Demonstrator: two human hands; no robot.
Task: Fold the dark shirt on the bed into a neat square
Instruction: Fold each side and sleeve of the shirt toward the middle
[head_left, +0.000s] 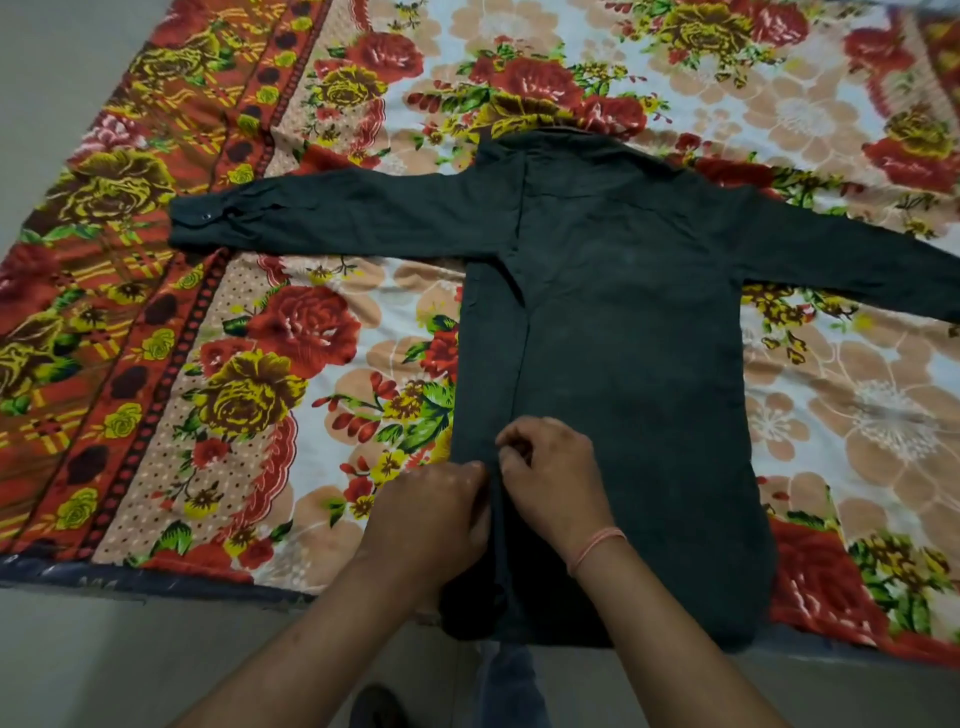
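The dark shirt (613, 322) lies flat on the bed, collar away from me, both long sleeves spread out to left and right, its hem hanging over the near edge. My left hand (431, 514) and my right hand (550, 478) meet at the front placket low on the shirt. Both have curled fingers pinching the cloth along that strip. A thin pink band circles my right wrist.
A floral bedsheet (291, 332) in red, yellow and peach covers the bed. Its near edge (156, 577) runs along the bottom, with grey floor (104, 665) below. My legs and a foot show beneath the hem.
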